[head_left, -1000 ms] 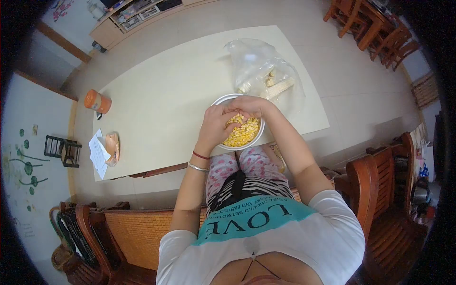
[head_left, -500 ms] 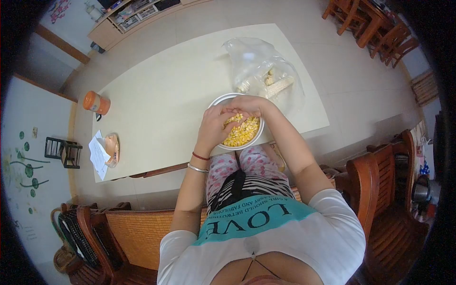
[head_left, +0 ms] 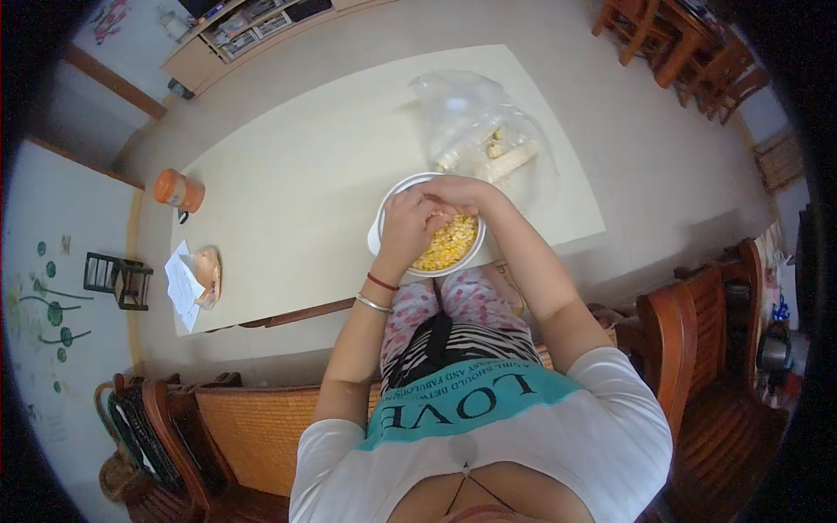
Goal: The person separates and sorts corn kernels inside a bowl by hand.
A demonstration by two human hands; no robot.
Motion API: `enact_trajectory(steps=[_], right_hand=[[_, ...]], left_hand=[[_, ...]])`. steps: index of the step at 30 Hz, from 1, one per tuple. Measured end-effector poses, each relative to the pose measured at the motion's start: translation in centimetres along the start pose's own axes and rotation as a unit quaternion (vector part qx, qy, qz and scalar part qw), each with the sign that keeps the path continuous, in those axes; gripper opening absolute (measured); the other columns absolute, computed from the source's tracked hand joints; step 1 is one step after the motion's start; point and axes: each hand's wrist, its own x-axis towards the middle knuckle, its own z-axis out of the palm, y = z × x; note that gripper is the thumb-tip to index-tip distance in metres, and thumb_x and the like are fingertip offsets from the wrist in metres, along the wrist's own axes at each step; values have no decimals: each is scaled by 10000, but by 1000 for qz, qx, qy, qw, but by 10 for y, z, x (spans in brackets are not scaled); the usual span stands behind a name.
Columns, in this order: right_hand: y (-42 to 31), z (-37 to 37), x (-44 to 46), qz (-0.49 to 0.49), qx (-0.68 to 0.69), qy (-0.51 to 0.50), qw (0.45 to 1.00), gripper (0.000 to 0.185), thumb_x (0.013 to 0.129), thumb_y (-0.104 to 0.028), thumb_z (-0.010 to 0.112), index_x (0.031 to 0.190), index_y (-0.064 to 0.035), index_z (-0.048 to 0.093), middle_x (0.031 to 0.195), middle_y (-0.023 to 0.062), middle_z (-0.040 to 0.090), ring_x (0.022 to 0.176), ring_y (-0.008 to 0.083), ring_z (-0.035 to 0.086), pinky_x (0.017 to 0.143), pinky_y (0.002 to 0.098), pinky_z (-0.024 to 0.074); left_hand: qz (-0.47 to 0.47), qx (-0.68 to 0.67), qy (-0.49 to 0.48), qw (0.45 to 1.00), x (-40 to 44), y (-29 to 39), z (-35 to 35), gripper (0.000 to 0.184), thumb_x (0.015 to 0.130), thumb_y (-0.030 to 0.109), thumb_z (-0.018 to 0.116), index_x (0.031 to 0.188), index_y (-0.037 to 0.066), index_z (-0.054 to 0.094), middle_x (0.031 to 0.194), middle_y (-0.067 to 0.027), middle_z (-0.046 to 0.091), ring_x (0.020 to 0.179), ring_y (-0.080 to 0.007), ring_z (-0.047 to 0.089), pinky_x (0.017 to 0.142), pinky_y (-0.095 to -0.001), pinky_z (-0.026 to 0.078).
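Observation:
A white bowl with loose yellow corn kernels stands at the near edge of the table. Above its far side my left hand and my right hand meet, fingers curled in and pressed together. What they close on is hidden behind the fingers and backs of the hands. Just beyond the bowl lies a clear plastic bag with pale stripped corn cobs in or on it. My left wrist wears a red band and a silver bangle.
On the pale table an orange jar stands at the far left. Papers and a plastic-wrapped packet lie at the left edge. Wooden seats flank me, and a small dark chair stands left.
My left hand has turned and drawn slightly right, its fingers now more curled and covering the gap where kernels showed. The bowl's left rim shows more. My right hand stays nearly in place.

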Motion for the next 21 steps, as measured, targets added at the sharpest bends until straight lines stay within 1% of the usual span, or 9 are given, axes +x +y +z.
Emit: enact_trajectory(steps=[2, 5, 8, 11, 14, 17, 20, 21], right_hand=[[-3, 2, -3, 13, 21, -5, 1000, 273, 967, -233, 479, 1067, 11, 553, 915, 94, 634, 714, 131, 641, 571, 246, 560], [-25, 24, -28, 11, 57, 26, 998, 311, 984, -262, 468, 1091, 19, 548, 954, 108, 635, 739, 148, 652, 599, 255, 576], [-20, 19, -23, 18, 62, -5, 998, 343, 991, -283, 461, 1113, 27, 541, 978, 118, 634, 750, 162, 658, 618, 276, 588], [-19, 19, -22, 8, 64, -2, 998, 333, 992, -280, 458, 1095, 25, 544, 954, 116, 637, 754, 161, 660, 612, 293, 592], [-17, 16, -19, 5, 44, -1, 999, 332, 986, -299, 472, 1075, 11, 551, 917, 97, 638, 737, 151, 654, 611, 296, 592], [-21, 21, -26, -5, 39, 5, 999, 320, 977, -307, 492, 1026, -2, 571, 885, 70, 637, 713, 137, 644, 616, 260, 578], [-14, 13, -16, 9, -14, 46, 999, 299, 960, -296, 521, 958, -10, 603, 871, 40, 634, 699, 123, 631, 633, 226, 554], [-5, 7, -9, -20, -44, 35, 998, 289, 957, -284, 525, 948, -8, 613, 866, 36, 637, 705, 115, 630, 633, 221, 546]], left_hand=[[-20, 0, -9, 1000, -1, 2, -2, 130, 725, 197, 720, 843, 143, 721, 959, -77, 645, 905, -270, 594, 795, -395, 432], [-43, -26, -18, 999, -4, -3, -1, 209, 679, 153, 749, 865, 106, 665, 952, -59, 608, 925, -275, 555, 842, -399, 385], [-42, -6, -3, 999, -8, -3, -1, 234, 669, 128, 749, 882, 95, 659, 931, -63, 600, 927, -277, 553, 838, -404, 384], [-42, 0, -1, 999, -8, -1, -1, 237, 660, 115, 750, 874, 89, 652, 904, -68, 591, 919, -279, 553, 835, -407, 383], [-48, 0, 7, 999, -9, -4, 0, 211, 666, 112, 745, 852, 85, 649, 894, -70, 586, 913, -280, 551, 835, -408, 381], [-61, 34, -12, 997, -8, -1, -4, 206, 718, 123, 712, 911, 77, 657, 929, -98, 628, 919, -303, 577, 838, -413, 407], [-62, 6, 20, 998, -10, -7, 1, 138, 730, 101, 716, 844, 71, 645, 867, -86, 586, 886, -284, 555, 817, -415, 388], [-69, 0, 31, 997, -10, -8, 1, 126, 746, 95, 705, 853, 65, 646, 852, -93, 595, 858, -287, 566, 795, -413, 405]])
